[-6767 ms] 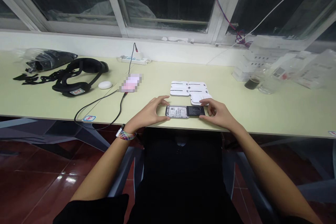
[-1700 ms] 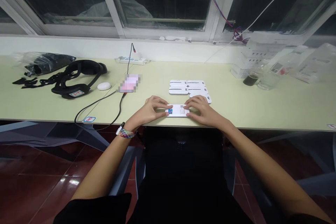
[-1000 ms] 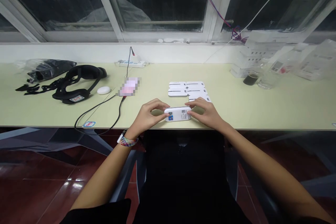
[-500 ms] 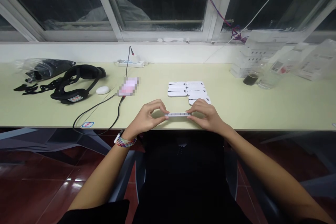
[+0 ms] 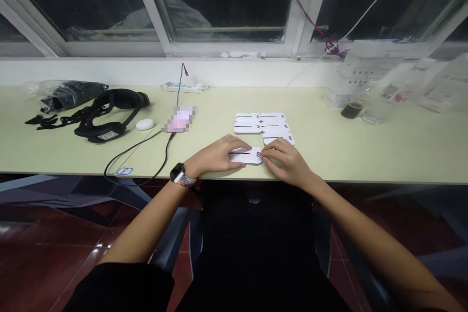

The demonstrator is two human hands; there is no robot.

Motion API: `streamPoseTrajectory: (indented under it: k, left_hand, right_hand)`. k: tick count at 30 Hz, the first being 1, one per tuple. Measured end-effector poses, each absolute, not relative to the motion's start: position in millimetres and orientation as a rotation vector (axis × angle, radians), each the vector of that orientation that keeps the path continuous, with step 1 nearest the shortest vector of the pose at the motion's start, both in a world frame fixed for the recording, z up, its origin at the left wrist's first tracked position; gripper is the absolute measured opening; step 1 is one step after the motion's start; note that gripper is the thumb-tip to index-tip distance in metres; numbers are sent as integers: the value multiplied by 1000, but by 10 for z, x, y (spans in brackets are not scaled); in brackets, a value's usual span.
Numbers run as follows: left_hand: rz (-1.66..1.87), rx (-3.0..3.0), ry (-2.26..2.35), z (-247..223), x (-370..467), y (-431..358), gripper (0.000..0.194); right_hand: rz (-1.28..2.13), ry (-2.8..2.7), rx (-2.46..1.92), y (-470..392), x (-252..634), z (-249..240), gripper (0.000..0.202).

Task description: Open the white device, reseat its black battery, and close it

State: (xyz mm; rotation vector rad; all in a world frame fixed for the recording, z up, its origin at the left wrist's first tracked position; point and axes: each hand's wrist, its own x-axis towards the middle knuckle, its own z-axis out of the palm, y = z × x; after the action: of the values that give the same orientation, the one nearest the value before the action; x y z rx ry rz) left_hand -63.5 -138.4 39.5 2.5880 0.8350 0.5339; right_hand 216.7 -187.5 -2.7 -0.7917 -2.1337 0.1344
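Note:
A white rounded card-like block [image 5: 245,156] with a black line and a "W" at its right end lies face up near the table's front edge. My left hand [image 5: 219,156] is closed around its left part, thumb on the near edge and fingers on the far one. At its right end, by the "W", the fingertips of my right hand [image 5: 287,162] are pinched together. Just beyond, several like white blocks lie side by side, among them one at the upper left [image 5: 247,117], one at the upper right [image 5: 272,117] and one nearest my right hand [image 5: 277,137].
To the left are a blurred phone [image 5: 180,119] with a black cable [image 5: 165,153], a white oval case [image 5: 145,124] and a black headset [image 5: 109,114]. A power strip [image 5: 185,87] sits by the wall. At right stand a cup of dark liquid [image 5: 352,109] and white baskets [image 5: 343,80].
The block, held edge-on between both hands before, now lies with its marked face up. My left hand has moved over its left part; my right hand stays at the right end.

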Motion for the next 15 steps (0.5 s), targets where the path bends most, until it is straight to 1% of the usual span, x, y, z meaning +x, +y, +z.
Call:
streamPoseTrajectory:
  k: [3,7,10,12,15]
  left_hand:
    - [470,2593,811,463,-609,-1130,39]
    - [695,2670,902,538,-569,-632,39]
    - [798,2667,1094,539,-456,-160,39]
    - [777,2633,1232,520,-341,145,42]
    - [668,2566,1391,481,-163,506,40]
  right_hand:
    - [154,-2044,-787,-1864,2182,-32,21]
    - [146,-2011,-777,-1843,2159,-37,22]
    - [120,-2077,-826,-1839,2126,-46,22]
    - [78,-2136,-841,-1843,2110,-48,22]
    - [13,-2199,-830,-1853,2099,-37,24]
